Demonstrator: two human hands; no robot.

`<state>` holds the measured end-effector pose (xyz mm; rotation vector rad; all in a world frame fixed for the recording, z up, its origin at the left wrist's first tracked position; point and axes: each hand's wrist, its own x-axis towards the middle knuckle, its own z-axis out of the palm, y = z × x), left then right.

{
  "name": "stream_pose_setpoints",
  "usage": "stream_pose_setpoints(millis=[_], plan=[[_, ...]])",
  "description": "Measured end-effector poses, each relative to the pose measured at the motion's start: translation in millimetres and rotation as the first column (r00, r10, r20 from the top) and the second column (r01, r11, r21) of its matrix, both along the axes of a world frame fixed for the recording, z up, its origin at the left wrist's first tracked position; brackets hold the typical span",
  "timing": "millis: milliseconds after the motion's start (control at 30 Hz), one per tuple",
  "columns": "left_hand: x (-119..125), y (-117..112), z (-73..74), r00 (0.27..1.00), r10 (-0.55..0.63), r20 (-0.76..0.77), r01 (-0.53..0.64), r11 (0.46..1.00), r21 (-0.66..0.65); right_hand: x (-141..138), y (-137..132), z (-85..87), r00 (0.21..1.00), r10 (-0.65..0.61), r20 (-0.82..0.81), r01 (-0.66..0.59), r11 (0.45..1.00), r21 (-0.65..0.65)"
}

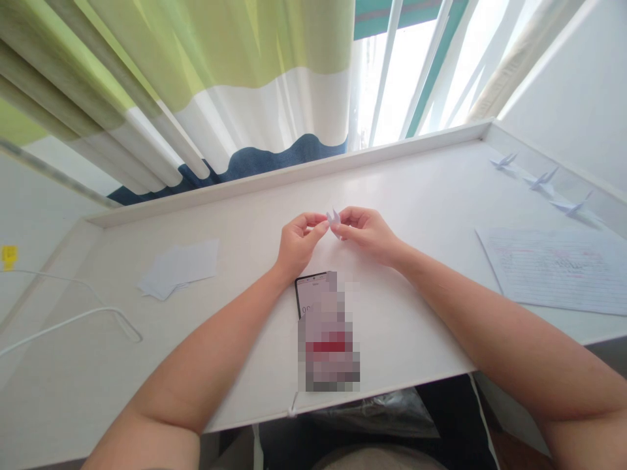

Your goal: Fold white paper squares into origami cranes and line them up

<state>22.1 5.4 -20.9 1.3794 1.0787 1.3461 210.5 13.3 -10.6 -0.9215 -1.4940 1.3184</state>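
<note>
Your two arms [166, 398] are closest, reaching out over the white desk [416, 326]. A phone [308, 294] lies between them, and most of it is blurred. Off to the left is a little stack of white paper squares [179, 267], and past that a white cord [73, 320]. On the right are a lined paper sheet [558, 271] and three paper cranes [541, 179] near the far edge. A green and white curtain [196, 85] hangs past the desk. Your left hand [300, 245] and right hand [367, 234] are curled, not spread, and both pinch a small folded paper [334, 217] between them, right in front of you.
</note>
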Motion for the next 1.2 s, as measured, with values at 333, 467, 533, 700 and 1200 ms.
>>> stream_pose_setpoints(millis=[333, 467, 533, 700, 1200], plan=[[1.9, 3.1, 0.1, 0.996, 0.087, 0.023, -0.087, 0.996, 0.005, -0.5, 1.1, -4.2, 1.000, -0.017, -0.012, 0.017, 1.000, -0.012], [1.4, 3.3, 0.3, 0.993, 0.115, 0.034, -0.115, 0.993, -0.007, -1.6, 0.8, -6.9, 1.000, 0.024, 0.008, -0.023, 0.999, -0.038], [1.5, 2.4, 0.6, 0.993, 0.113, 0.033, -0.112, 0.994, -0.014, -1.8, 0.3, -7.3, 0.999, 0.030, 0.016, -0.030, 0.999, -0.044], [1.4, 1.8, 0.6, 0.994, 0.109, 0.010, -0.108, 0.994, -0.027, -1.4, 0.2, -6.5, 0.999, 0.031, -0.025, -0.032, 0.997, -0.066], [0.7, 0.4, 4.9, 0.998, 0.060, 0.000, -0.060, 0.998, -0.013, 0.8, 3.8, -6.0, 0.998, -0.020, -0.056, 0.019, 1.000, -0.021]])
